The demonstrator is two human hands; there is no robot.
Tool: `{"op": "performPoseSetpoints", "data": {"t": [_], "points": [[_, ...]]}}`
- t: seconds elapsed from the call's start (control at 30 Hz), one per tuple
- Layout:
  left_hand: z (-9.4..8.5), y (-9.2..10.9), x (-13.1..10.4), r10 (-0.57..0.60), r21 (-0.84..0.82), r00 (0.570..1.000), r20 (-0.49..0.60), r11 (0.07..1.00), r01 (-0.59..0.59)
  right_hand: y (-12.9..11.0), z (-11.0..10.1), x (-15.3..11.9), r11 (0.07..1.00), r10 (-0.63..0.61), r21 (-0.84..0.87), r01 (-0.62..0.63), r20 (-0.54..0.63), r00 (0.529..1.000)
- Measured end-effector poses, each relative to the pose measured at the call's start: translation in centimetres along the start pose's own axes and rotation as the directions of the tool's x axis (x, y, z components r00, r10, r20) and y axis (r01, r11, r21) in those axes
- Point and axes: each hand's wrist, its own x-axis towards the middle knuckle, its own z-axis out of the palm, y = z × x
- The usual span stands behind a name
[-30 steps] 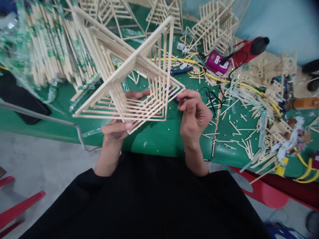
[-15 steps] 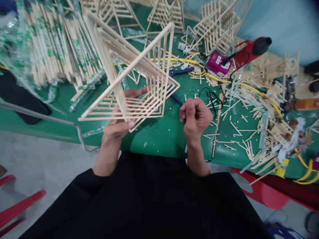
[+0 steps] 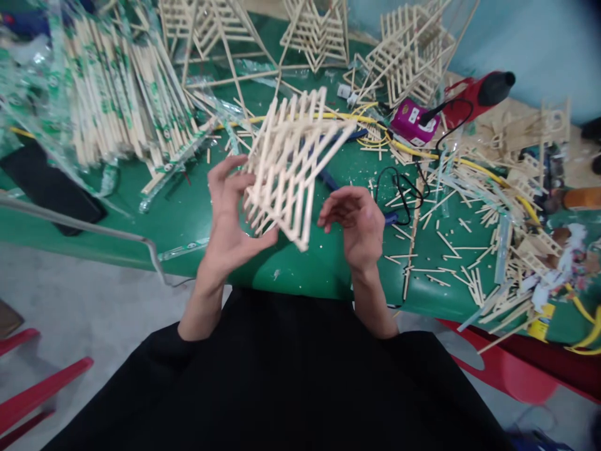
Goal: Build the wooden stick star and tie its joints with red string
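Observation:
Above the green table (image 3: 282,275) I see a star-shaped frame of stacked wooden sticks (image 3: 286,169), tilted and a little blurred. My left hand (image 3: 230,219) grips its left side, with the thumb below and the fingers behind the sticks. Just right of the frame is my right hand (image 3: 361,225), fingers loosely curled and apart, holding nothing and not touching the sticks. Blue-handled pliers (image 3: 328,180) lie on the table behind the frame and the right hand, partly hidden.
Wrapped chopsticks (image 3: 126,100) are heaped at the back left beside a black phone-like slab (image 3: 51,188). More stick frames (image 3: 314,31) stand at the back. A purple box (image 3: 416,122), a red tool (image 3: 479,97), a yellow cable (image 3: 498,181) and cut sticks (image 3: 451,244) lie right.
The stick frame has turned in my left hand, now seen from another side and more upright. My right hand has gone from a closed fist to loosely opened fingers, nearer the frame.

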Motion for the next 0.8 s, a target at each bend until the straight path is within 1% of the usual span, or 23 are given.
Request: {"op": "performPoseSetpoints", "data": {"t": [0.03, 0.1, 0.13, 0.2, 0.3, 0.37, 0.4, 0.47, 0.53, 0.57, 0.6, 0.63, 0.67, 0.7, 0.77, 0.8], "points": [[0.0, 0.2, 0.0, 0.044, 0.135, 0.999, -0.024, 0.99, -0.04, 0.2, -0.2, 0.0, 0.999, 0.029, 0.026, -0.029, -0.003, 1.0], [-0.2, 0.1, -0.1, 0.104, 0.402, 0.994, -0.026, 0.912, -0.085, 0.9, -0.5, -0.1, 0.998, 0.039, 0.041, -0.037, -0.044, 0.998], [-0.4, -0.2, -0.3, 0.111, 0.499, 0.994, -0.011, 0.862, -0.09, 1.3, -0.7, -0.2, 0.999, 0.034, 0.032, -0.032, -0.076, 0.997], [-0.8, -1.3, -0.6, 0.121, 0.617, 0.993, 0.014, 0.78, -0.104, 2.2, -0.8, -0.5, 0.999, 0.04, -0.011, -0.042, -0.112, 0.993], [-1.4, -3.0, -1.2, 0.135, 0.665, 0.99, 0.032, 0.737, -0.122, 3.5, -0.5, -1.3, 0.991, 0.055, -0.116, -0.07, -0.131, 0.99], [-1.6, -3.6, -1.7, 0.162, 0.675, 0.986, 0.029, 0.725, -0.139, 4.2, -0.1, -1.7, 0.981, 0.081, -0.167, -0.103, -0.136, 0.987], [-1.7, -3.6, -2.0, 0.192, 0.693, 0.981, 0.026, 0.704, -0.157, 4.4, 0.2, -1.9, 0.976, 0.108, -0.175, -0.129, -0.123, 0.987], [-1.6, -3.3, -2.3, 0.264, 0.752, 0.964, 0.035, 0.629, -0.2, 4.8, 0.6, -1.9, 0.969, 0.19, -0.152, -0.193, -0.036, 0.981], [-1.1, -2.6, -2.4, 0.328, 0.811, 0.942, 0.073, 0.529, -0.248, 4.7, 0.7, -1.7, 0.963, 0.26, -0.097, -0.25, 0.1, 0.96], [-0.8, -2.3, -2.2, 0.355, 0.831, 0.93, 0.094, 0.487, -0.27, 4.6, 0.6, -1.5, 0.961, 0.277, -0.069, -0.269, 0.154, 0.949], [-0.5, -2.0, -2.0, 0.384, 0.841, 0.916, 0.118, 0.452, -0.298, 4.4, 0.3, -1.3, 0.959, 0.282, -0.046, -0.279, 0.182, 0.942], [-0.1, -1.8, -1.7, 0.412, 0.843, 0.9, 0.14, 0.427, -0.326, 4.1, 0.0, -1.1, 0.96, 0.277, -0.023, -0.278, 0.178, 0.944], [0.4, -1.7, -1.3, 0.436, 0.837, 0.886, 0.156, 0.417, -0.353, 3.8, -0.3, -1.0, 0.963, 0.265, 0.004, -0.269, 0.144, 0.953], [1.0, -1.7, -1.0, 0.453, 0.822, 0.876, 0.166, 0.427, -0.376, 3.5, -0.6, -0.9, 0.966, 0.251, 0.037, -0.255, 0.091, 0.964], [2.3, -1.7, -0.3, 0.473, 0.759, 0.863, 0.176, 0.494, -0.425, 3.1, -1.1, -0.9, 0.967, 0.235, 0.103, -0.232, -0.014, 0.972], [3.0, -1.8, 0.0, 0.474, 0.719, 0.862, 0.178, 0.535, -0.443, 2.9, -1.2, -0.9, 0.965, 0.236, 0.127, -0.229, -0.047, 0.971]]}}
